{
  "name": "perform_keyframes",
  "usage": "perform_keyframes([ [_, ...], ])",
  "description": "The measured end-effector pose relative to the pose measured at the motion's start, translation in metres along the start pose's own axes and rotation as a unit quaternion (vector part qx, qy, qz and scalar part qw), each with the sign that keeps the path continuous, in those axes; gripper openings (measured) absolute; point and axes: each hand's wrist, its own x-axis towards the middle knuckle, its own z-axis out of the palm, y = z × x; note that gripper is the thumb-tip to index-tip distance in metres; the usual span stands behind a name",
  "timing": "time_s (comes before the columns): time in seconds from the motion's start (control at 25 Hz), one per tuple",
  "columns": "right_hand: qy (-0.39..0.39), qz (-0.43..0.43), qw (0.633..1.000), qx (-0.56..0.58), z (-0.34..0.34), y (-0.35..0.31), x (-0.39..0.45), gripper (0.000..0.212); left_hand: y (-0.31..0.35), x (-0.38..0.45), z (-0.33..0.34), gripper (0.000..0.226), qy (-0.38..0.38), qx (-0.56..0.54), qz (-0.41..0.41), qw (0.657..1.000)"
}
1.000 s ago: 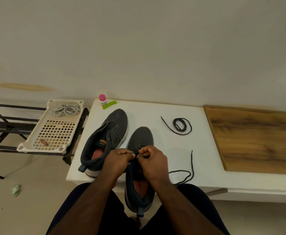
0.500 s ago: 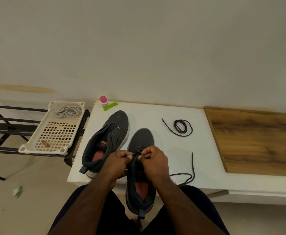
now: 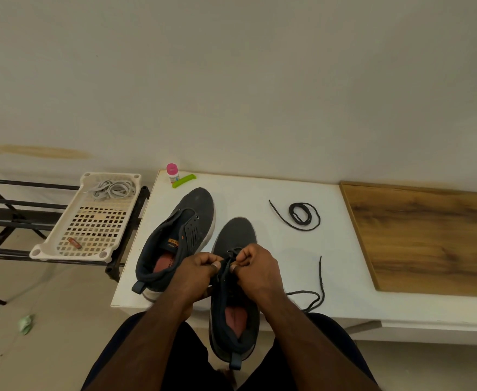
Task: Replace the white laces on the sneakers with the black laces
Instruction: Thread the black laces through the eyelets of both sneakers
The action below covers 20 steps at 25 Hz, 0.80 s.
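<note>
Head view, left to right. A black metal rack point(image 3: 11, 218) carries a perforated cream tray point(image 3: 90, 224); the white laces point(image 3: 113, 189) lie bunched at its far end and a small reddish item point(image 3: 75, 243) rests near its front edge. A crumpled green scrap point(image 3: 26, 323) lies on the floor. On the white counter point(image 3: 302, 266), a pink-capped bottle point(image 3: 172, 173) and a green clip point(image 3: 184, 180) stand at the far left corner. The left sneaker point(image 3: 183, 230) lies unlaced, tilted onto its side. The left hand point(image 3: 195, 273) and right hand point(image 3: 255, 268), fingers curled, each pinch the black lace point(image 3: 228, 259) at the lower eyelets of the right sneaker point(image 3: 235, 292), whose heel overhangs the counter edge above the lap. The lace's free length point(image 3: 320, 280) trails right across the counter. A second black lace point(image 3: 302, 214) lies coiled farther back, apart from both sneakers. A wooden board point(image 3: 429, 238) occupies the counter's right end.
</note>
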Motion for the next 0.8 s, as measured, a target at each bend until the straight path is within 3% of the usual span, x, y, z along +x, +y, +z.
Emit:
perform_keyframes([
  [0.48,-0.016,-0.015,1.0,-0.017,-0.002,0.001,0.005,0.023,0.004,-0.002,-0.001,0.025,-0.007,0.024,-0.001,1.0],
  [0.8,-0.003,-0.095,0.989,-0.117,0.0,-0.006,-0.008,0.017,0.0,0.009,0.0,0.011,0.029,0.211,0.145,0.966],
])
